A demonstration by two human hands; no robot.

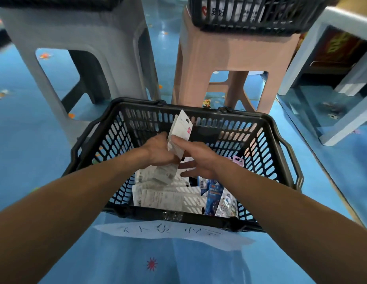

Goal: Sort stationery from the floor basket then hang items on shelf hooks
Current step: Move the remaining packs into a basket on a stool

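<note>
A black plastic basket [266, 128] stands on the blue floor and holds several packets of stationery. White packets [160, 196] lie flat at its bottom, with blue packets [214, 194] to their right. My left hand [160, 152] grips a bundle of white hang-packs [179, 133] upright above the basket's middle. The bundle's top has a hang hole and a red corner tag. My right hand [197, 160] touches the bundle's right side with its index finger, the other fingers spread below it.
A grey stool [80, 37] stands behind the basket at the left, a pink stool [229, 56] behind it carrying another black basket [254, 15]. A pale blue stool [346, 83] is at the right. A handwritten paper label [172, 232] hangs off the basket's near rim.
</note>
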